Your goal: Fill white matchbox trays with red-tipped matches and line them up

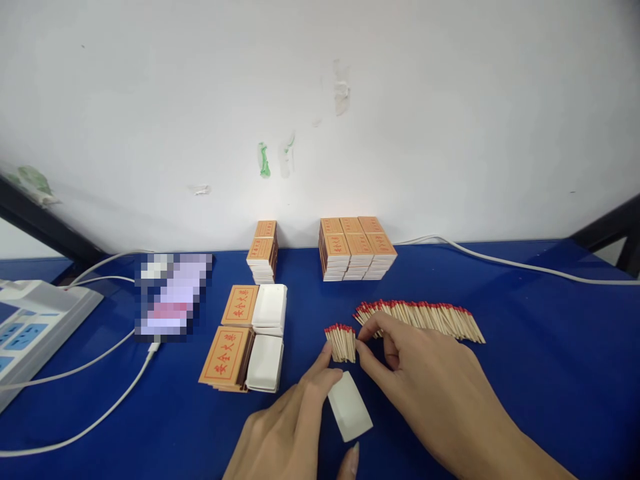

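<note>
1. The left hand holds a small white tray in a narrow grip, thumb below and fingers on its left edge.
2. The right hand pinches a small bundle of red-tipped matches just above the tray; the left fingertip touches the bundle's other side.
3. Behind the right hand lies a long row of matches on the blue desk.
4. Left of both hands sit orange matchboxes with red Chinese writing, too small to read, beside white trays.
5. Farther back, two matchbox stacks stand against the wall.
6. Far left: a white power strip and cables.
</note>
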A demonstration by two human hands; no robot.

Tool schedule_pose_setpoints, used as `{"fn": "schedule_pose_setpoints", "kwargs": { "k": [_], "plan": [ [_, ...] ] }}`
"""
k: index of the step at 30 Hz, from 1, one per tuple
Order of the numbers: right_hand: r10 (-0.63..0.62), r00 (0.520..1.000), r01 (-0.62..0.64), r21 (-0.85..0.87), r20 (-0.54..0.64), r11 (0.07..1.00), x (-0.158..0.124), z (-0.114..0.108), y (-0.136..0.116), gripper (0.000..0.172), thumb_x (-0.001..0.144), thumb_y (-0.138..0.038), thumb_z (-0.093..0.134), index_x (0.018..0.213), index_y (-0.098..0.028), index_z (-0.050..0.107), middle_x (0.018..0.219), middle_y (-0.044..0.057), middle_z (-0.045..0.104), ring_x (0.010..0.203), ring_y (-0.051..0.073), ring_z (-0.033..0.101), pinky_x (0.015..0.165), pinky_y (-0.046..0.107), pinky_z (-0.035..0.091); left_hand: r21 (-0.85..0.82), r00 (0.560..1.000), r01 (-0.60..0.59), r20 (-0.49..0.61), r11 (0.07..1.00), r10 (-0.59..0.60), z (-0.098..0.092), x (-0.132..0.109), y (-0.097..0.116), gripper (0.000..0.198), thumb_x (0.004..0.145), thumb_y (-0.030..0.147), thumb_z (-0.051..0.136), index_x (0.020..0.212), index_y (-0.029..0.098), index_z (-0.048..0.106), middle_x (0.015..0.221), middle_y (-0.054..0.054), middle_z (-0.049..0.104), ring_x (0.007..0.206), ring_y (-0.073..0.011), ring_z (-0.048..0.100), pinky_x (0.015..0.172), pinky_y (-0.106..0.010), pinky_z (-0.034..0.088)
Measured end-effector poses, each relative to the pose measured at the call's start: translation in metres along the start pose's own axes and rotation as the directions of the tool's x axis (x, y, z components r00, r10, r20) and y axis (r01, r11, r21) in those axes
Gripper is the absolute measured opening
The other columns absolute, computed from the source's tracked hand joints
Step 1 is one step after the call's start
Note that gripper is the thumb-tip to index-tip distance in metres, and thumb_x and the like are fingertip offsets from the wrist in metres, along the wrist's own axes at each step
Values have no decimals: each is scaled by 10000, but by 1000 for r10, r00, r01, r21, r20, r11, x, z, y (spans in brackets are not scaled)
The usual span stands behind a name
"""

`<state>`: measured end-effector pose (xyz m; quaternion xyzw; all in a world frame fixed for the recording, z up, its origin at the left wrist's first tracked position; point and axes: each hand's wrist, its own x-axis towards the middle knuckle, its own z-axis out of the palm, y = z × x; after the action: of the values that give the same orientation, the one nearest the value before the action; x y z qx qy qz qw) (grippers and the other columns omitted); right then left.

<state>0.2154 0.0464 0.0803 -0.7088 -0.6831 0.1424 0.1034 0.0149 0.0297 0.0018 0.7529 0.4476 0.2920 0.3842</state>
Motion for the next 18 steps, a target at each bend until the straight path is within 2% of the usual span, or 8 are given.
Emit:
{"fn": "schedule_pose_setpoints", "kwargs": {
  "k": [4,7,9,14,18],
  "plan": [
    [-64,984,58,-41,-166,998,1,4,7,92,967,-349,679,901,-311,732,563,-70,645,482,193,624,491,282,262,39,1000,-24,-15,999,24,1,-1,1,488,1128,478,625,1561,258,579,1505,-145,677,1288,-286,730,1081,-549,639],
    [-137,938,107,-110,-320,988,2,10,12,36,926,-310,719,931,-315,755,561,-72,663,466,215,639,482,279,250,67,999,-31,-29,997,33,1,-2,2,458,1125,445,640,1537,252,595,1479,-140,691,1247,-271,745,1053,-517,654],
    [-172,911,122,-152,-374,981,3,13,14,67,928,-303,726,967,-318,778,596,-68,703,484,230,672,483,281,262,86,999,-34,-38,996,38,1,-2,3,451,1119,430,654,1526,245,601,1467,-138,697,1234,-269,749,1042,-512,658],
    [-199,907,121,-222,-371,967,3,20,16,128,958,-270,709,1026,-317,807,736,-56,800,586,257,763,489,306,291,138,997,-40,-55,990,48,1,-1,5,439,1124,452,642,1506,238,618,1404,-127,730,1139,-240,777,991,-467,678],
    [-214,907,128,-248,-362,960,3,23,16,131,983,-268,687,983,-309,811,790,-43,829,579,253,761,490,309,283,174,995,-52,-71,983,65,-1,-3,8,456,1133,484,615,1518,242,598,1385,-129,733,1089,-226,781,954,-444,685]
  ]
}}
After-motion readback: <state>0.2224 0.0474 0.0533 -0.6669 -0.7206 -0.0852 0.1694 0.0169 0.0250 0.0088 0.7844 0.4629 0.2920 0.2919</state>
